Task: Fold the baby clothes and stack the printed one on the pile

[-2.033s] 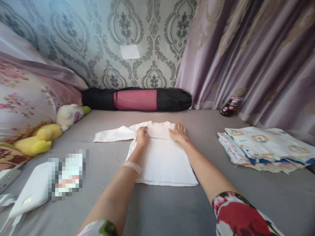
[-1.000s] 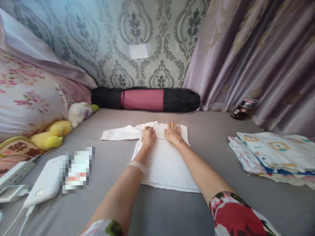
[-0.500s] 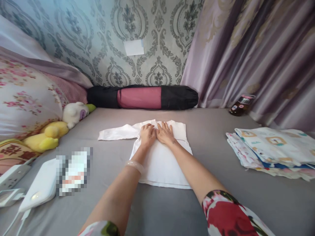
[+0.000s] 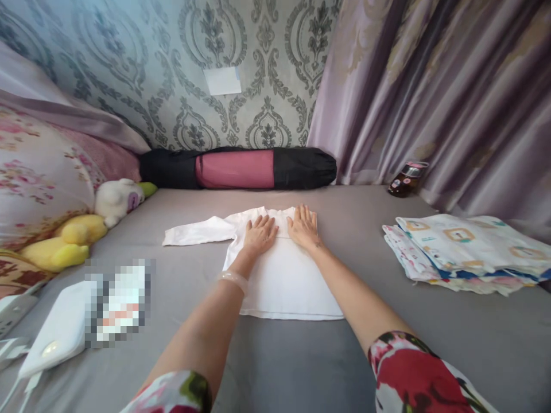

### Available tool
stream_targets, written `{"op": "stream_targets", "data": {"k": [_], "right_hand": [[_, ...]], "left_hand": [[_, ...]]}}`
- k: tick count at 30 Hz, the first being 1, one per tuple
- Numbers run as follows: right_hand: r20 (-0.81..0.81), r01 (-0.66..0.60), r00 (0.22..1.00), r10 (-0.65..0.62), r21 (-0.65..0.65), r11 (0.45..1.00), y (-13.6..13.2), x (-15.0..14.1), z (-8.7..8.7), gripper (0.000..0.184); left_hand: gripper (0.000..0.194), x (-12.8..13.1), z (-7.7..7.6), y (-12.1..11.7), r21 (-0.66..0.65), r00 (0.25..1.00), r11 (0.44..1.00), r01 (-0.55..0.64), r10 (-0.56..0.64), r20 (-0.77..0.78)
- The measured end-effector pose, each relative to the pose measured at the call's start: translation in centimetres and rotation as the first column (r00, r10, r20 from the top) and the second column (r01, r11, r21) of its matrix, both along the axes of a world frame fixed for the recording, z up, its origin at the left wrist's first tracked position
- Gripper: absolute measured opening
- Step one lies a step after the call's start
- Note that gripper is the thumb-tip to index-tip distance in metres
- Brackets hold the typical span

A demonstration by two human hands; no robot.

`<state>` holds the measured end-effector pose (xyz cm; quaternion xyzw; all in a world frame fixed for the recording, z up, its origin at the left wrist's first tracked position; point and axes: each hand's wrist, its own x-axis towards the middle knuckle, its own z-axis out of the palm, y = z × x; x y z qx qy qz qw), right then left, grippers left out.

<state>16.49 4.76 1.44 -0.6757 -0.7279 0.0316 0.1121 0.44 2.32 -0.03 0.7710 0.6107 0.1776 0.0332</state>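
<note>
White shirt point(image 4: 288, 281) lies flat on the bed point(image 4: 284, 367), under both palms. Left hand point(image 4: 260, 234) and right hand point(image 4: 303, 227) spread apart across its upper part.

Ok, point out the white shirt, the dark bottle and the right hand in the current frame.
White shirt point(image 4: 293, 281): head view, lower body
Dark bottle point(image 4: 401, 184): head view, body below the cap
Right hand point(image 4: 303, 228): head view, back of the hand

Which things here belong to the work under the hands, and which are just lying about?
In the work:
- white long-sleeved top
- left hand and right hand, both flat on it

Apparently just lying about:
- folded cloths
- dark bottle
- black-and-pink roll
- yellow plush toy
- floral pillow
</note>
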Motion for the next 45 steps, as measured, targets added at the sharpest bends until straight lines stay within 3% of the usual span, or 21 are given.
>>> {"op": "stream_targets", "data": {"k": [6,12,17,20,26,31,36,39,45], "right_hand": [[0.021,0.044,0.999,-0.042,-0.082,0.996,0.1,1.8,-0.8,0.066],[0.019,0.023,1.000,-0.022,-0.050,0.998,-0.1,1.8,-1.0,0.065],[0.057,-0.170,0.984,0.169,0.015,0.985,-1.7,2.5,-0.6,0.059],[0.075,-0.331,0.941,0.329,0.021,0.943,-3.7,3.1,-0.1,0.057],[0.040,-0.572,0.815,0.577,-0.097,0.814,-9.0,3.7,0.9,0.054],[-0.055,-0.676,0.735,0.676,-0.124,0.726,-13.9,3.6,1.5,0.053],[-0.112,-0.748,0.663,0.740,-0.112,0.654,-17.3,3.9,2.0,0.053],[-0.136,-0.721,0.693,0.708,-0.139,0.679,-18.0,4.1,2.0,0.053],[-0.076,-0.508,0.861,0.502,-0.127,0.852,-16.4,3.5,0.8,0.062]], "left_hand": [[0.050,0.2,0.5,-0.1,-0.104,0.998,0.995,0.002,-0.009,-0.068],[0.051,-0.1,0.3,0.2,-0.098,0.999,0.995,0.002,-0.007,-0.045],[0.049,-0.2,0.0,0.2,-0.052,1.000,0.999,0.012,-0.012,-0.003],[0.048,-0.2,0.0,0.2,-0.052,1.000,0.999,0.013,-0.013,0.005],[0.046,-0.3,0.1,0.1,-0.042,1.000,0.999,0.020,-0.021,-0.003],[0.040,-0.2,-0.1,-0.2,0.070,1.000,0.997,-0.012,0.013,-0.020],[0.041,0.4,0.4,-0.9,0.179,0.988,0.972,-0.154,0.156,0.003],[0.043,0.6,0.8,-1.4,0.160,0.971,0.958,-0.238,0.239,0.017],[0.031,-0.2,1.1,-3.5,0.090,0.974,0.970,-0.225,0.226,0.001]]}}
